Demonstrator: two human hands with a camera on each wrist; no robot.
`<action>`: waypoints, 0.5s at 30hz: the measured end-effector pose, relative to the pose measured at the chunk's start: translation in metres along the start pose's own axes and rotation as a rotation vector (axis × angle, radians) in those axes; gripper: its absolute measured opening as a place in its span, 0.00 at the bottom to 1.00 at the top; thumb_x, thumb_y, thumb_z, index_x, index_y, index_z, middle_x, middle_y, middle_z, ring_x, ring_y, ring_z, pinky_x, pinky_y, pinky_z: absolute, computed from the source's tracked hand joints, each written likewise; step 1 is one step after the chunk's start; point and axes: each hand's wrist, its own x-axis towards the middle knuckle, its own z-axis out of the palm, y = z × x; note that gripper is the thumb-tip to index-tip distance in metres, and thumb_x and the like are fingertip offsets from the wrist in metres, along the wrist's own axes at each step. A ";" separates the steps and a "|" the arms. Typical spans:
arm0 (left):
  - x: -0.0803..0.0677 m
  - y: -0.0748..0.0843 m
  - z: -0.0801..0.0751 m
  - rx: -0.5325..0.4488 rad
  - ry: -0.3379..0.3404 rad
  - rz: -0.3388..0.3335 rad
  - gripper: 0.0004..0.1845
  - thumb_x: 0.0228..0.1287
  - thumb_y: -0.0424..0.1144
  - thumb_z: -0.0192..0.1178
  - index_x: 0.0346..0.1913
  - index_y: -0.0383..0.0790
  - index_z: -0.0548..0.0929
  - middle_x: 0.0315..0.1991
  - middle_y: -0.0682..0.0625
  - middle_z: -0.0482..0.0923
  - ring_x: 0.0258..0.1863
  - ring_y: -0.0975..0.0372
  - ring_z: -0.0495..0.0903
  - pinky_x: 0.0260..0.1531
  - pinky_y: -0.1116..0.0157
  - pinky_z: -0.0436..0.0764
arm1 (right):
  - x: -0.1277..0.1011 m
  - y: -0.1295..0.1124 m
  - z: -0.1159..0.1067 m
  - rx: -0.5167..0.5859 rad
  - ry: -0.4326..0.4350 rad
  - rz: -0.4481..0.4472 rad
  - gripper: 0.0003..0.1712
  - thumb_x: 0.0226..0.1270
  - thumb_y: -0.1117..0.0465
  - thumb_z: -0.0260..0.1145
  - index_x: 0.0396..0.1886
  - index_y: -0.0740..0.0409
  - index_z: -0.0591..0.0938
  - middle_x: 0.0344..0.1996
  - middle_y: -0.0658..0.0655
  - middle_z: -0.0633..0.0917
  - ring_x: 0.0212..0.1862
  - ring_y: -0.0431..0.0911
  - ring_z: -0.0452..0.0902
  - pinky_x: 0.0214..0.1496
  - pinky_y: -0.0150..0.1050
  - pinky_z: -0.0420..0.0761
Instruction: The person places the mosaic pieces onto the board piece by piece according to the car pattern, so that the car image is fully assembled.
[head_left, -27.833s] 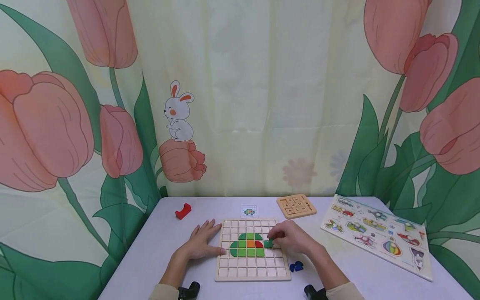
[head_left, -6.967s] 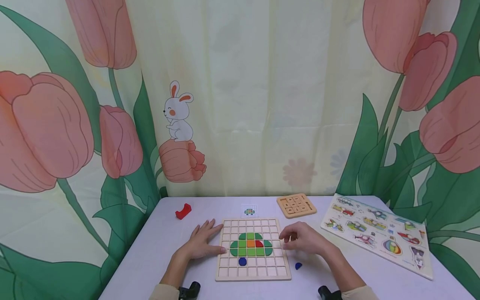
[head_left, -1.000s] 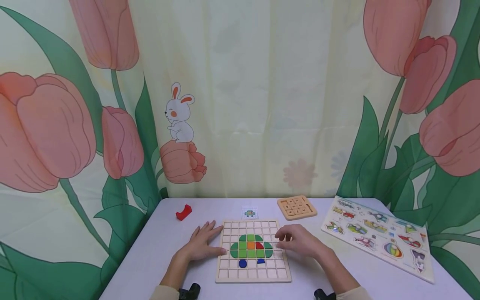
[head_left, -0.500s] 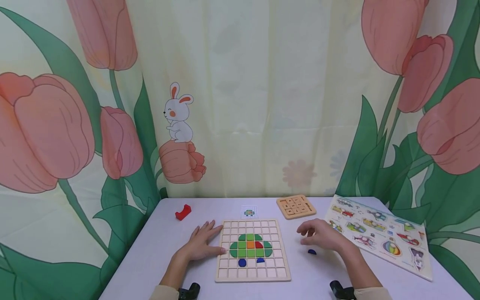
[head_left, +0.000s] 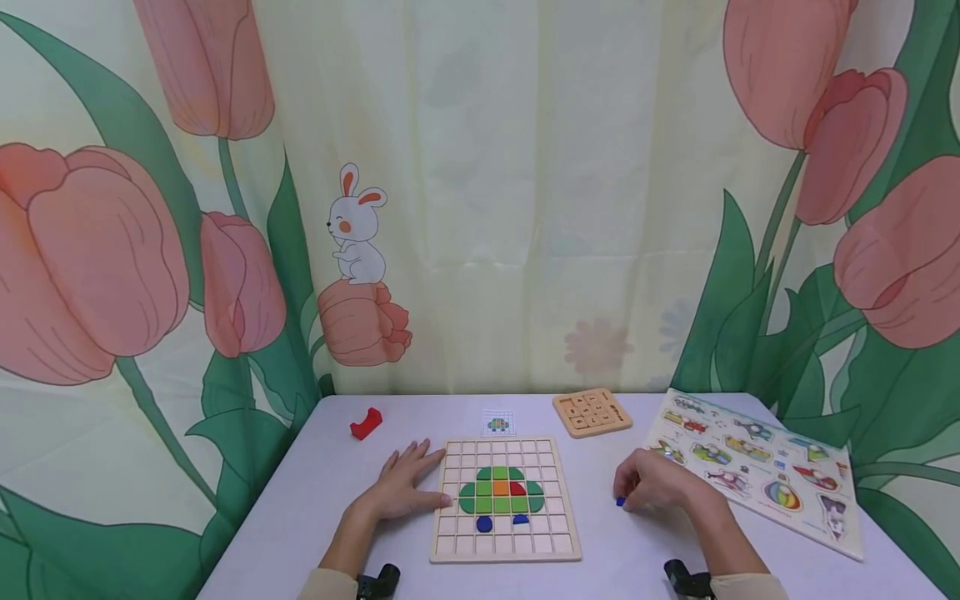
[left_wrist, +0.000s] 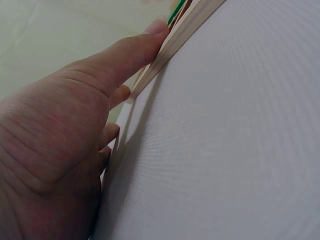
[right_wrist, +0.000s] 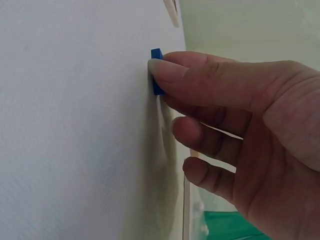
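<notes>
On the table lies a wooden grid board [head_left: 456,546] bearing green pieces [head_left: 484,504], an orange square [head_left: 500,488] and a red piece [head_left: 517,488]. Below them on the grid sit a blue round shape [head_left: 484,524] and a blue half-round piece [head_left: 521,519]. My left hand [head_left: 408,487] rests along the board's left edge, fingers spread, thumb touching the rim. Right of the board, my right hand [head_left: 652,481] pinches a small blue piece [right_wrist: 158,90] between thumb and forefinger, at the tabletop. In the head view the fingers hide most of that piece.
A small pattern card [head_left: 498,423] lies behind the board. A red notched block [head_left: 366,423] is at the back left. At the back right are a wooden number puzzle [head_left: 592,412] and a large picture board [head_left: 750,467]. A printed curtain hangs behind the table.
Over the longer span, a green piece and blue pieces came onto the grid. Lately my right hand moved rightward from the board and pinched the blue piece. My left hand stayed put.
</notes>
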 end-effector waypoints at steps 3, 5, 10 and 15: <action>-0.001 0.000 0.000 -0.005 0.001 -0.002 0.51 0.51 0.71 0.70 0.78 0.56 0.69 0.84 0.44 0.53 0.85 0.44 0.44 0.80 0.34 0.38 | 0.000 -0.001 0.001 -0.017 0.003 0.011 0.10 0.55 0.73 0.77 0.30 0.55 0.88 0.27 0.51 0.85 0.33 0.46 0.77 0.35 0.35 0.76; -0.001 0.000 0.000 -0.007 0.000 -0.005 0.51 0.51 0.71 0.70 0.78 0.57 0.69 0.84 0.43 0.53 0.85 0.44 0.44 0.80 0.34 0.38 | 0.001 -0.001 0.002 -0.015 0.001 0.005 0.09 0.55 0.74 0.77 0.30 0.57 0.87 0.27 0.51 0.84 0.33 0.46 0.76 0.34 0.35 0.75; 0.000 -0.001 0.000 -0.003 0.004 -0.002 0.51 0.51 0.71 0.70 0.78 0.57 0.69 0.84 0.43 0.54 0.85 0.44 0.44 0.80 0.34 0.38 | 0.001 0.000 0.003 -0.005 -0.007 -0.006 0.10 0.56 0.75 0.76 0.29 0.59 0.84 0.26 0.52 0.82 0.32 0.46 0.75 0.32 0.34 0.73; 0.000 0.000 0.000 -0.005 0.000 0.002 0.51 0.51 0.72 0.69 0.78 0.56 0.69 0.84 0.43 0.53 0.85 0.44 0.44 0.80 0.35 0.37 | 0.005 -0.001 0.007 0.000 0.019 -0.005 0.09 0.59 0.72 0.75 0.30 0.58 0.83 0.27 0.52 0.81 0.32 0.45 0.75 0.31 0.34 0.73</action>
